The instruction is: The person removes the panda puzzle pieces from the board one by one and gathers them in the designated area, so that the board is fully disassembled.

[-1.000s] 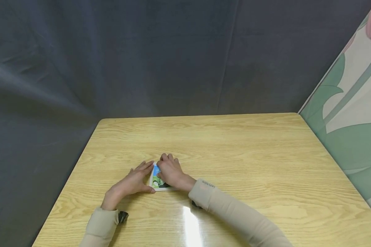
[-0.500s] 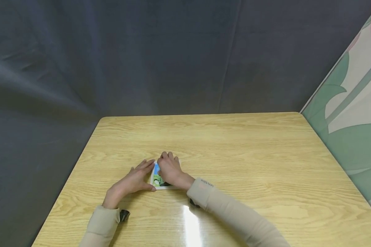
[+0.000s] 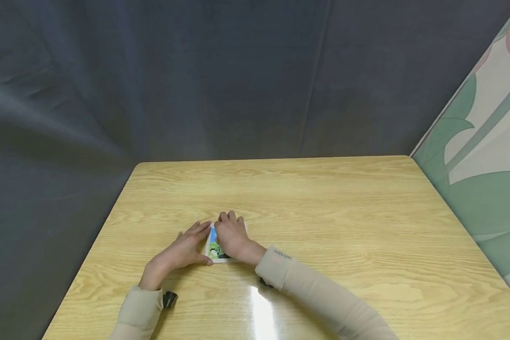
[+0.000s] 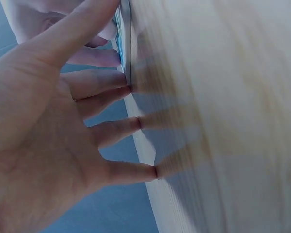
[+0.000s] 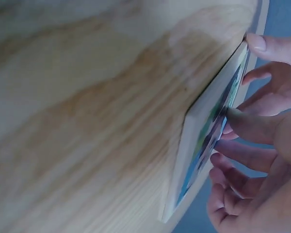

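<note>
Honestly, barely anything has changed since 1 s ago. The left hand [image 3: 182, 250] is in the same place, and the right hand [image 3: 233, 238] has shifted a hair leftward at most. To me that reads as small, careful finger work on 1 spot.

The small picture board [image 3: 216, 249] lies flat on the bench [image 3: 323, 212], left of centre, between the 2 hands. Left hand's spread out with fingers fairly straight, bracing the board's left side, fingertips down on the wood. Right hand is over the print, thumb and index tips close together on its surface, other fingers curled. Can't tell if it's pinching something or just pressing.

Material-wise: the board's a stiff slab with crisp corners, a pale rim and blue, green and black artwork. Bench is streaky yellow woodgrain with a glossy finish. Sleeves [image 3: 323, 293] are plain beige fabric.
</note>
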The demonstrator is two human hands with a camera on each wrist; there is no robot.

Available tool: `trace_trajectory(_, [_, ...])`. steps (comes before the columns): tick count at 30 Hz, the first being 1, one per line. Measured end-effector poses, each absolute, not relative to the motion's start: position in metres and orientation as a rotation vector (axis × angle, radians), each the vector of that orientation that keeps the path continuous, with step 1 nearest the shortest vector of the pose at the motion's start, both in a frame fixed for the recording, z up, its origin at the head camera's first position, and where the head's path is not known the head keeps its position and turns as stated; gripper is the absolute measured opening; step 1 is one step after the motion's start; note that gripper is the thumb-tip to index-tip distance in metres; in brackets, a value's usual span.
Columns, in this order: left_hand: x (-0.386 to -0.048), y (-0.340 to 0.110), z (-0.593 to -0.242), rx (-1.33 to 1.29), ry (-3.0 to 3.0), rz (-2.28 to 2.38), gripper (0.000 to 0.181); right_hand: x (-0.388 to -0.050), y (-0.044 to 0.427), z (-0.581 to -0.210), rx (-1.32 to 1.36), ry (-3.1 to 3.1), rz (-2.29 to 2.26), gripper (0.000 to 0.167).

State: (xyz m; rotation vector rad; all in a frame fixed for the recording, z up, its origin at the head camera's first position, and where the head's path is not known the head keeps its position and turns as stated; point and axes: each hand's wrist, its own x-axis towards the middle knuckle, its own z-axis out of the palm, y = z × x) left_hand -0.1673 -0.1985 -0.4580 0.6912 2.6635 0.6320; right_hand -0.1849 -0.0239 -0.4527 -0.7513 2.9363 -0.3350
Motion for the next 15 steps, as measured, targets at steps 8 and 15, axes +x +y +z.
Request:
trace_trajectory(8, [-0.1669,-0.1967,-0.4565,0.679,2.668,0.638,0.092,-0.1890,-0.0184,-0.4502,-0.709,2.879,-0.532,0.031])
trace_trajectory(15, [-0.1656,-0.1967,-0.4591,0.690,2.679,0.638,0.092,-0.1933,-0.0150,-0.4542,-0.708,2.836,-0.629,0.036])
